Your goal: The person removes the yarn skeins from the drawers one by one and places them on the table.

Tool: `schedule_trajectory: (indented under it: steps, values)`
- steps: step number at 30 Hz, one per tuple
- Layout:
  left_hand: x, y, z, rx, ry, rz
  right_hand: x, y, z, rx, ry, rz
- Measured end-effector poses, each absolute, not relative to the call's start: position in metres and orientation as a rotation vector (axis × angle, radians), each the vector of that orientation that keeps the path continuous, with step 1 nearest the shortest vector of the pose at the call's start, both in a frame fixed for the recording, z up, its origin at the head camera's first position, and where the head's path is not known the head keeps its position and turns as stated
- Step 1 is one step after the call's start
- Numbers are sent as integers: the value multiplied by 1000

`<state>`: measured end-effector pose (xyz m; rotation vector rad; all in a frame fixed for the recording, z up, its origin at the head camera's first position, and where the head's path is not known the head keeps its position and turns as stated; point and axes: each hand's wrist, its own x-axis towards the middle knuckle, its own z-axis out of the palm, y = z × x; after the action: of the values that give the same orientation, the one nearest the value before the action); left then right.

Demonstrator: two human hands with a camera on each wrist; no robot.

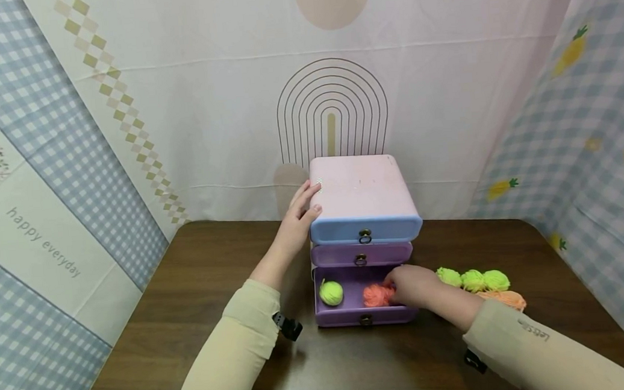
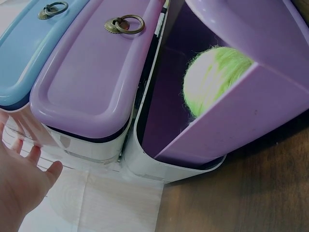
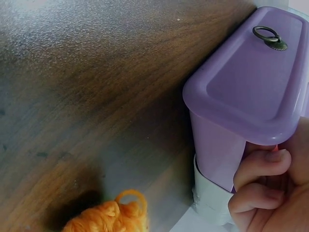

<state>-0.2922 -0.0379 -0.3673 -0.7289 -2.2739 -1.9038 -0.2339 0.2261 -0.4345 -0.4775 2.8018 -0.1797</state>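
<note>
A small drawer chest (image 1: 362, 185) with a pink top stands on the table, its bottom purple drawer (image 1: 366, 317) pulled out. Inside that drawer lie a yellow-green yarn ball (image 1: 331, 293) on the left and a coral-red yarn ball (image 1: 376, 295) towards the right. My right hand (image 1: 413, 286) reaches into the drawer and grips the coral-red ball with curled fingers. The drawer front hides most of this ball in the right wrist view. With fingers spread, my left hand (image 1: 298, 217) rests against the chest's upper left side.
Right of the chest lie several yellow-green yarn balls (image 1: 472, 280) in a row, with orange yarn (image 1: 506, 298) in front of them. Above the open drawer, the blue drawer (image 1: 366, 230) and the middle purple drawer (image 1: 343, 255) are pushed in. A printed cloth (image 1: 221, 135) hangs behind the table.
</note>
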Motion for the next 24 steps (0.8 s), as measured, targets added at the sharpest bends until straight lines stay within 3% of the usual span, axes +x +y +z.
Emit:
schedule_trajectory:
  steps: [24]
  values:
    - [-295, -39, -370, -744, -2268, -1894, -232, 237, -424, -572, 2922, -412]
